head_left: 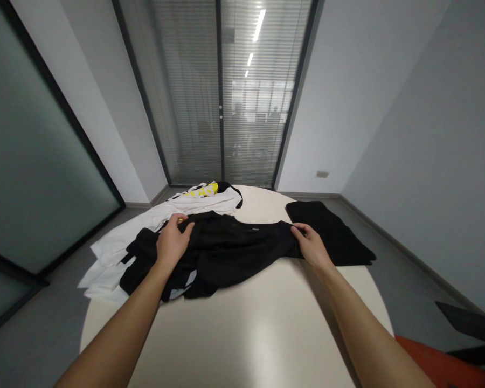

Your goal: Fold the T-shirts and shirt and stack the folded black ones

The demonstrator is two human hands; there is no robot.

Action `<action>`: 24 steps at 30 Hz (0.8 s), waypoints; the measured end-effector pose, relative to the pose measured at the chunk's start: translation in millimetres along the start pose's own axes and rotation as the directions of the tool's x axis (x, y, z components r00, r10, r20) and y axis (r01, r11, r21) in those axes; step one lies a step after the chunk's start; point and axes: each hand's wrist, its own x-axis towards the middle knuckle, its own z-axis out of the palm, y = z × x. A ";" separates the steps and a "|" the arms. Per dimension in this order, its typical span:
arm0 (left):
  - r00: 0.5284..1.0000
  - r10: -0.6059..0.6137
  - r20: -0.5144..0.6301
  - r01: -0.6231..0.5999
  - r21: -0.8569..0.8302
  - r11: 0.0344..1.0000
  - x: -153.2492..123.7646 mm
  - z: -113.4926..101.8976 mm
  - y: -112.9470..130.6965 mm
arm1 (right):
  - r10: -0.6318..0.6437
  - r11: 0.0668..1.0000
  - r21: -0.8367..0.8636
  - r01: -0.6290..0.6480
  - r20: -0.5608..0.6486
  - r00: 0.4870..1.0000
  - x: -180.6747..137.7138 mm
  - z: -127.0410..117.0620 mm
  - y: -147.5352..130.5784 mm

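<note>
A black T-shirt (234, 253) with a small pale neck label lies bunched across the middle of the white table (234, 334). My left hand (173, 240) is closed on its upper left part, thumb and fingers pinching the cloth. At the other end, my right hand (310, 245) grips the upper right corner between thumb and fingers. A grey-white patch shows on the shirt's lower left folds. White garments (125, 231) are spread behind and left of it, partly hidden by the black cloth. Beside my right hand lies a folded black garment (333, 234).
Another garment with a yellow and black print (204, 189) lies at the table's far left edge. An orange chair seat (436, 366) with dark arms stands at the lower right. Glass panels with blinds (222, 97) are beyond the table, and walls rise on both sides.
</note>
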 end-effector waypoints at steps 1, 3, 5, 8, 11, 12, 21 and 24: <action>0.999 -0.004 -0.051 0.004 -0.011 1.000 0.4 -2.6 1.7 | -0.010 0.998 0.055 0.009 0.005 1.000 -0.7 0.9 -2.1; 0.995 0.046 -0.094 -0.045 0.019 0.999 -0.4 -7.2 6.5 | -0.030 0.991 0.136 0.019 0.080 0.996 -5.0 3.5 -8.2; 0.983 0.165 -0.082 -0.153 0.132 0.979 -4.1 -10.1 13.1 | -0.084 0.990 0.130 0.058 0.201 0.976 -12.1 6.0 -13.9; 0.956 0.292 0.018 -0.280 0.336 0.899 -14.6 -12.0 24.9 | -0.175 0.977 -0.046 0.209 0.387 0.905 -22.6 5.5 -16.2; 0.952 0.254 0.170 -0.305 0.480 0.822 -25.1 -14.1 34.5 | -0.143 0.914 -0.247 0.323 0.548 0.824 -27.0 -0.6 -12.0; 0.949 0.219 0.226 -0.306 0.508 0.805 -27.4 -15.0 36.4 | -0.116 0.888 -0.302 0.347 0.583 0.804 -26.9 -2.9 -10.5; 0.810 -0.001 0.586 -0.320 0.443 0.838 -29.7 -15.5 33.3 | -0.160 0.881 -0.333 0.336 0.459 0.874 -17.7 -0.2 -17.9; 0.886 0.112 0.451 -0.271 0.307 0.912 -23.0 -11.5 29.5 | -0.168 0.948 -0.206 0.242 0.319 0.933 -12.8 0.2 -19.2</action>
